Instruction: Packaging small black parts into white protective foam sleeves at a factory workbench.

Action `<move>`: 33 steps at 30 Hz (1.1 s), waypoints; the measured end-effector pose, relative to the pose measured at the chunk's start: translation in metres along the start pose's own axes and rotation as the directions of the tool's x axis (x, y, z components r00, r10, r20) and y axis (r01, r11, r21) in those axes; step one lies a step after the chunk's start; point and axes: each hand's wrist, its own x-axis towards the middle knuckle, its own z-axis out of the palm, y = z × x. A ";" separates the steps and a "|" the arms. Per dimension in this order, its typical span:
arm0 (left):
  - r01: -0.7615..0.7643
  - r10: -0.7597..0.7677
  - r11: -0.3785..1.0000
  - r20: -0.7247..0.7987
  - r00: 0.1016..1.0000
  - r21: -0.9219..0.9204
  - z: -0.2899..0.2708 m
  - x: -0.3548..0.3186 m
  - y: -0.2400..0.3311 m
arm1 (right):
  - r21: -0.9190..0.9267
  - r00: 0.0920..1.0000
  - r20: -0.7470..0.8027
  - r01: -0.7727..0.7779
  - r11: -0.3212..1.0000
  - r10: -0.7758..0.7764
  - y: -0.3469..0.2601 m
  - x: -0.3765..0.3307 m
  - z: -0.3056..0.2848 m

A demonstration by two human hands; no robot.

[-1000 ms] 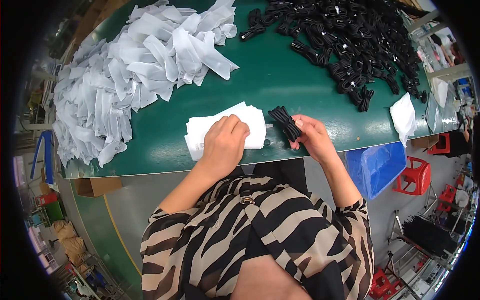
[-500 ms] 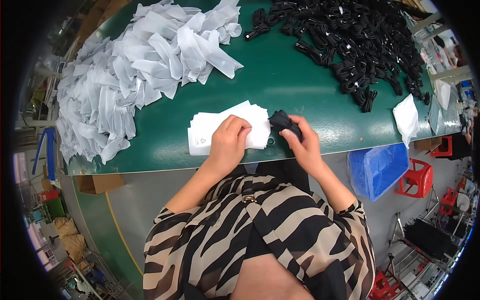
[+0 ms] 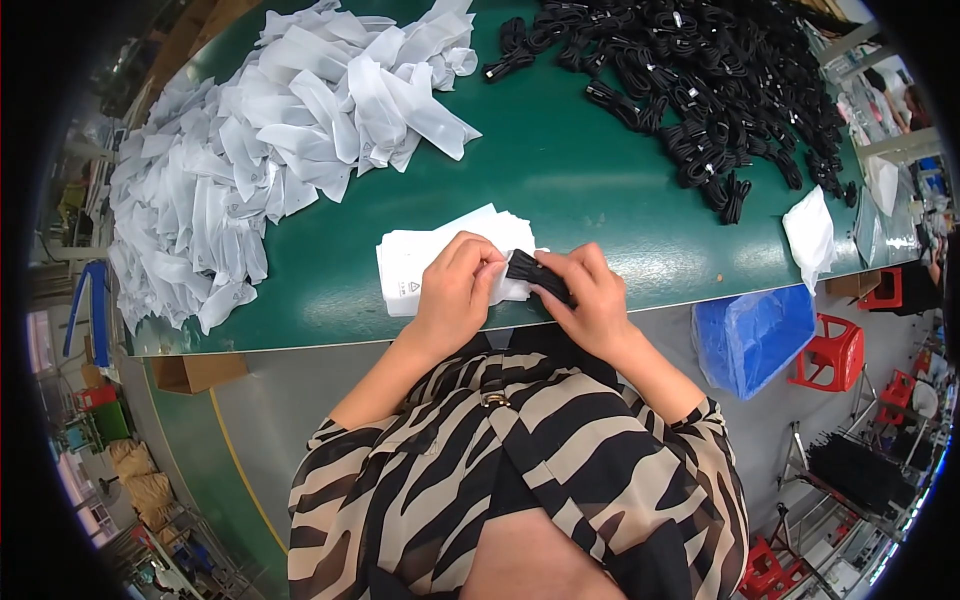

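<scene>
Between the fingers of my right hand (image 3: pixel 588 296) is a bundled black cable (image 3: pixel 537 276), its left end over the right edge of a stack of flat white bags (image 3: pixel 430 248). My left hand (image 3: pixel 462 284) rests at that stack, thumb and fingers pinched on the edge of a white bag, close beside the cable's end. Part of the stack is hidden under the left hand. The stack lies near the front edge of the green table (image 3: pixel 400 185).
A big heap of whitish filled bags (image 3: pixel 290 130) covers the table's left side. Black cable bundles (image 3: pixel 700 90) are piled at the far right. A white bag (image 3: pixel 808 235) hangs over the right edge, near a blue lined bin (image 3: pixel 755 335) and red stools (image 3: pixel 832 355).
My right hand has moved left with the cable, bringing its end from beside the stack to over the stack's right edge. The left hand has stayed nearly in place.
</scene>
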 end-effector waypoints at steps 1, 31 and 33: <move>-0.091 0.091 0.995 0.002 0.996 0.028 0.000 0.000 -0.001 | -0.003 1.000 -0.001 -0.002 1.000 0.002 -0.001 0.000 0.000; -0.091 0.093 0.995 0.040 0.995 -0.044 -0.029 0.050 0.023 | 0.336 0.878 -0.118 0.474 0.814 -0.463 0.008 0.047 0.000; -0.136 0.138 0.989 0.043 0.989 -0.059 -0.026 0.050 0.025 | 0.418 0.960 -0.171 0.274 0.866 -0.221 0.003 0.049 0.001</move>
